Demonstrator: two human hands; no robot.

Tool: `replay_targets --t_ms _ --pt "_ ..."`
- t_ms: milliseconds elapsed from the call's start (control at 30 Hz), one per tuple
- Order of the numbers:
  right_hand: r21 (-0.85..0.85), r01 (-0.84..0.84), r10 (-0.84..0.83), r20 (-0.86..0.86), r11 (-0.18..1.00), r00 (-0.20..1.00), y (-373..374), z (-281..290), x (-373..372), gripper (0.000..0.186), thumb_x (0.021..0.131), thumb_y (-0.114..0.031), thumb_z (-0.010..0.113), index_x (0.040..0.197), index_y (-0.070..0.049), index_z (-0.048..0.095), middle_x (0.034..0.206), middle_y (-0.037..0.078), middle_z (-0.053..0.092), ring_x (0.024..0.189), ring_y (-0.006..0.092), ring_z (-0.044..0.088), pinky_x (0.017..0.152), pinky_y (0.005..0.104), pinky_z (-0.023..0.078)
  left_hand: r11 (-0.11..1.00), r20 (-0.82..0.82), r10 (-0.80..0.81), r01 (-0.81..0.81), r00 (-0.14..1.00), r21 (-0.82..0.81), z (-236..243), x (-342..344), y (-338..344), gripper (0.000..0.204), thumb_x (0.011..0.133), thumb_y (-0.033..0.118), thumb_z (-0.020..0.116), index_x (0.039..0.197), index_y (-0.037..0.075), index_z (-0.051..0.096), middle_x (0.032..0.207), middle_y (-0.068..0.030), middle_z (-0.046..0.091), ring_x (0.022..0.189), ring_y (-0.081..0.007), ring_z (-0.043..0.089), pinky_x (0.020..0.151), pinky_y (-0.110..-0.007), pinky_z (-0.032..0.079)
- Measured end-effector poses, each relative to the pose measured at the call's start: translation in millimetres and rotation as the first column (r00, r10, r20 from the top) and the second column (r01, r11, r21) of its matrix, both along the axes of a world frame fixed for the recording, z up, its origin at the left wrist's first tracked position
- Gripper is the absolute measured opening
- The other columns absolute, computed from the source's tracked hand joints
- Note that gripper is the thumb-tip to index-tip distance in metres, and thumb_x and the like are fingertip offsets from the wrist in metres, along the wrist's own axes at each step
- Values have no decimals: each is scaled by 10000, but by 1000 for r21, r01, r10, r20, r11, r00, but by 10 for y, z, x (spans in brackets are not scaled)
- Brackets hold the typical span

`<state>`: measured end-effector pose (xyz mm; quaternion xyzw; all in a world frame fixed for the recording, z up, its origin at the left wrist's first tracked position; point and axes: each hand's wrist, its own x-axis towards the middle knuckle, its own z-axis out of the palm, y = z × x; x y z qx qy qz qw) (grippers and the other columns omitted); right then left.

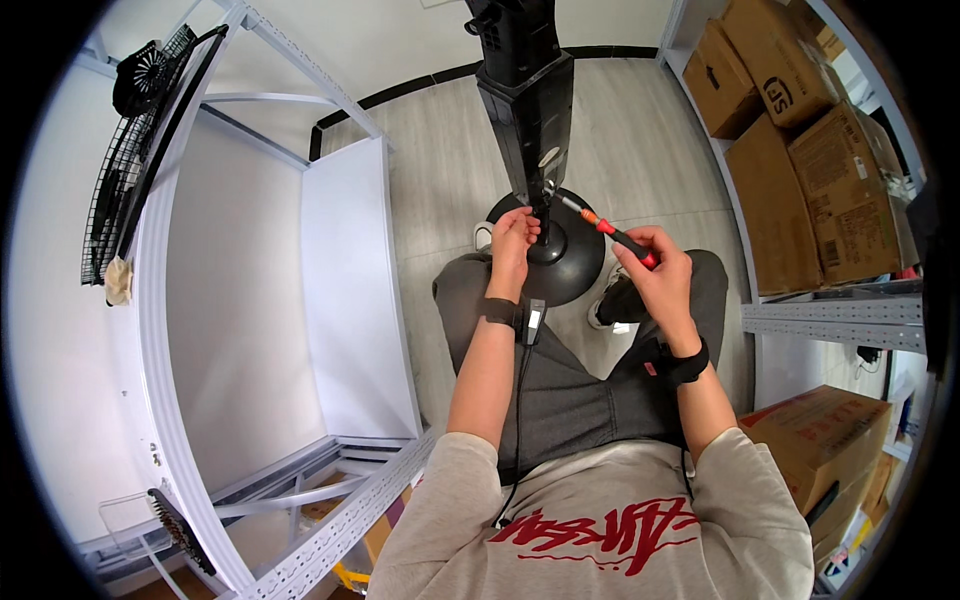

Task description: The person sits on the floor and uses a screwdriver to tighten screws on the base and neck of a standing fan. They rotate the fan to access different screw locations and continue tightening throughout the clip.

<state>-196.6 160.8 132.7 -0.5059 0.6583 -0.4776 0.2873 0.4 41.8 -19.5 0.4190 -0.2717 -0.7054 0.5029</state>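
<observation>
A tall black column-shaped appliance [527, 120] stands before me on a round black base [570, 275]. My right hand [662, 275] grips a screwdriver [612, 232] by its red and black handle. Its shaft slants up and left, and its tip is at the column's lower end, just above the base. On the column's left side, close to the tip, my left hand [513, 245] has its fingers curled and pressed together. What those fingers pinch, if anything, is hidden. Each wrist wears a black strap, and the left strap carries a small box with a cable.
Brown cardboard boxes [770, 195] fill the shelf rack on my right, with another box [825, 440] lower down. At left stands a white metal frame with a pale panel [355, 290]. A black wire grille [125, 185] lies on the white top at far left.
</observation>
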Motion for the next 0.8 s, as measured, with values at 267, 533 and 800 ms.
replay_targets --t_ms 267,533,800 --pt "-170 43 -63 -113 984 992 -94 556 180 213 858 -122 767 1003 -3 664 836 85 715 684 111 635 615 245 499 992 216 126 -115 968 -60 -6 -49 -33 241 1028 153 525 1159 -34 603 917 -95 696 687 -101 574 592 -227 446" --pt "-214 50 -96 -212 976 973 -169 662 341 213 854 -124 765 995 -3 661 844 123 710 702 187 680 643 289 529 983 165 179 -183 970 12 -25 0 -52 266 1052 221 509 1101 -25 597 927 -131 731 597 -88 562 485 -206 394" --pt "-241 50 -110 -245 969 963 -240 633 437 223 849 -139 767 995 -5 663 834 141 705 706 223 689 655 309 536 991 77 128 -125 989 -35 117 -2 -41 347 1075 222 440 1389 78 458 915 -104 714 612 -70 537 522 -193 400"
